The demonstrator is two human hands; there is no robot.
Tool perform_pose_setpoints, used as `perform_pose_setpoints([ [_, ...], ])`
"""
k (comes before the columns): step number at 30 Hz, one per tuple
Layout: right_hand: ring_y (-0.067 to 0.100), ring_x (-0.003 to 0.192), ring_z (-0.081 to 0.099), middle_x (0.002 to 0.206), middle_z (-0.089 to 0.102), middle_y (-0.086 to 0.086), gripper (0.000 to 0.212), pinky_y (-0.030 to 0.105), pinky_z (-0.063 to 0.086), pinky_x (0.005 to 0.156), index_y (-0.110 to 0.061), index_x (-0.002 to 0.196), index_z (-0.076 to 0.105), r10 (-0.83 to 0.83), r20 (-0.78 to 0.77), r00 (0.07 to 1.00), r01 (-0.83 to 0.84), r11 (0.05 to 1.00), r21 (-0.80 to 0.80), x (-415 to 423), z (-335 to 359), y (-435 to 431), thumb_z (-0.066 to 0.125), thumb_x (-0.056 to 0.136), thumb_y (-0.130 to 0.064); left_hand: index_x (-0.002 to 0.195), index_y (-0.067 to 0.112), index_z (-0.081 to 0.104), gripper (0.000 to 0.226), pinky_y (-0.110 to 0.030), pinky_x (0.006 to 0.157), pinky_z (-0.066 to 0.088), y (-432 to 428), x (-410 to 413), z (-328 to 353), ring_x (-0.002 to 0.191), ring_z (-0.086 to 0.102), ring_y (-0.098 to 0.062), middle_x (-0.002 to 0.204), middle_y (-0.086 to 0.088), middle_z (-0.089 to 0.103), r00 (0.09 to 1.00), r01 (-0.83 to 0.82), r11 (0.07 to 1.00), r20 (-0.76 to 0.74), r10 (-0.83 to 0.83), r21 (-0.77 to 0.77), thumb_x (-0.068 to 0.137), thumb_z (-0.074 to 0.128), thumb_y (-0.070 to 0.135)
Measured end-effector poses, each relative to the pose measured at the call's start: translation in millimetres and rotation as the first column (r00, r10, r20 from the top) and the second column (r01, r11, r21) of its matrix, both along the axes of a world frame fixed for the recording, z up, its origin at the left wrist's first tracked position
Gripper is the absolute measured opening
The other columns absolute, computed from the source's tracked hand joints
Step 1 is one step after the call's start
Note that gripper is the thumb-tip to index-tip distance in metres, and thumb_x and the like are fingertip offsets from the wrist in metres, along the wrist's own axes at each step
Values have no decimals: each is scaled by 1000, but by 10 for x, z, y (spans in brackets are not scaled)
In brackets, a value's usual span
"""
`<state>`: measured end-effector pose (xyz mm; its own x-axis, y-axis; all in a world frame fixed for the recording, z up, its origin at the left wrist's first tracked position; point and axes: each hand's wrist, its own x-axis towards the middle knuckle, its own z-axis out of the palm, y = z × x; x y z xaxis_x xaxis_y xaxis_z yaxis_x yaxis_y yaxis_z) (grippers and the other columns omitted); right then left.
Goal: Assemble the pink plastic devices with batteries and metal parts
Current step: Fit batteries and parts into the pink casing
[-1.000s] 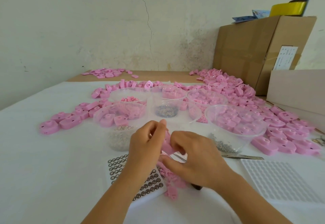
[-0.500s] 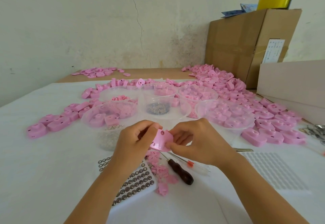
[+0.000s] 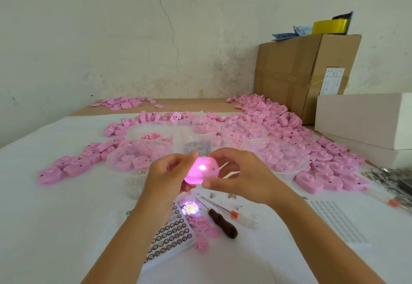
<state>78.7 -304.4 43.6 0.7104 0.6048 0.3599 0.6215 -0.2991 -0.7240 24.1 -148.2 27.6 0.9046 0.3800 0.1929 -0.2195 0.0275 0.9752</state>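
Note:
Both hands hold one pink plastic device (image 3: 201,170) above the white table; it glows brightly from inside. My left hand (image 3: 166,175) pinches its left side and my right hand (image 3: 237,172) grips its right side. A spot of projected light (image 3: 190,208) falls on the table just below. A sheet of button batteries (image 3: 170,238) lies under my left forearm. Small pink parts (image 3: 204,230) and tiny metal pieces (image 3: 230,195) are scattered beneath the hands.
A dark-handled awl (image 3: 223,225) and a clear-handled screwdriver (image 3: 239,217) lie below the hands. Several clear tubs (image 3: 276,150) of pink and metal parts stand behind. Pink devices (image 3: 330,167) are heaped to the right and left. Cardboard box (image 3: 298,72) and white box (image 3: 365,118) stand far right.
The hands lifted the device slightly and turned it to face me; it now shines pink and throws a light spot on the table. The camera view has shifted a little.

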Motion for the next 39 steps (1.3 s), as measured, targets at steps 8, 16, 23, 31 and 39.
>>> perform_pose_setpoints([
  [8, 10, 75, 63, 84, 67, -6, 43, 31, 54, 69, -27, 89, 63, 30, -15, 999, -26, 980, 197, -417, 743, -187, 74, 51, -45, 47, 13, 68, 28, -12, 33, 37, -260, -304, 865, 37, 51, -3, 47, 3, 61, 988, 142, 978, 82, -131, -152, 74, 69, 6],
  [16, 4, 82, 64, 87, 69, -9, 39, 9, 48, 73, -24, 92, 65, 24, 18, 1000, -27, 973, 229, -757, 986, -426, 75, 58, -39, 65, 7, 68, 12, -12, 33, 35, -506, -616, 1127, 37, 50, -4, 49, 1, 60, 985, 156, 968, 99, -139, -195, 76, 68, 4],
  [23, 9, 89, 66, 95, 71, -4, 41, 17, 52, 79, -25, 96, 67, 50, -40, 998, -40, 972, 232, -887, 971, -501, 75, 57, -36, 65, 8, 66, 14, -13, 34, 38, -583, -751, 1096, 38, 52, -4, 47, 2, 59, 987, 156, 969, 73, -144, -194, 79, 68, 6],
  [31, 18, 96, 65, 104, 70, 4, 48, 26, 52, 86, -20, 103, 66, 65, -89, 994, -41, 967, 251, -895, 950, -493, 75, 58, -33, 70, 6, 66, 9, -14, 35, 38, -594, -778, 1098, 39, 52, -6, 49, 1, 61, 987, 154, 968, 67, -143, -198, 79, 69, 7],
  [39, 13, 92, 65, 99, 71, 1, 43, 24, 51, 83, -12, 105, 67, 35, -48, 998, -26, 984, 178, -851, 908, -468, 77, 66, -28, 75, 4, 68, 4, -15, 37, 42, -538, -755, 1031, 42, 56, -5, 55, -1, 63, 989, 150, 968, 35, -146, -202, 77, 70, 6],
])
